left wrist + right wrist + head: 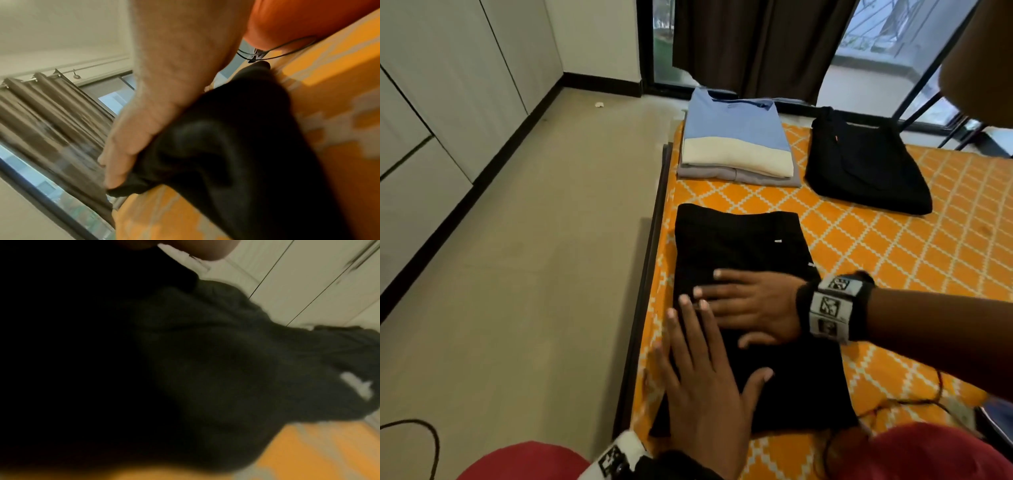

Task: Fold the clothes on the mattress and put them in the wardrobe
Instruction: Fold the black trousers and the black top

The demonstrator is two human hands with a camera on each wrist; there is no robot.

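A folded black garment (743,240) lies near the left edge of the mattress (893,246) with its orange diamond-patterned sheet. My left hand (705,377) lies flat on the near part of it, fingers straight and spread. My right hand (746,301) presses flat across its middle, fingers pointing left. In the left wrist view the black garment (236,154) bunches under my left hand (144,121). The right wrist view is blurred and mostly dark, filled by the black garment (236,353). White wardrobe doors (431,102) stand along the left wall.
A folded stack with a blue and cream shirt (736,140) on top sits at the mattress's far left. Another folded black garment (866,168) lies right of it. Dark curtains (760,41) hang before the window. A black cable (914,401) trails across the near sheet. Bare floor (534,274) separates mattress and wardrobe.
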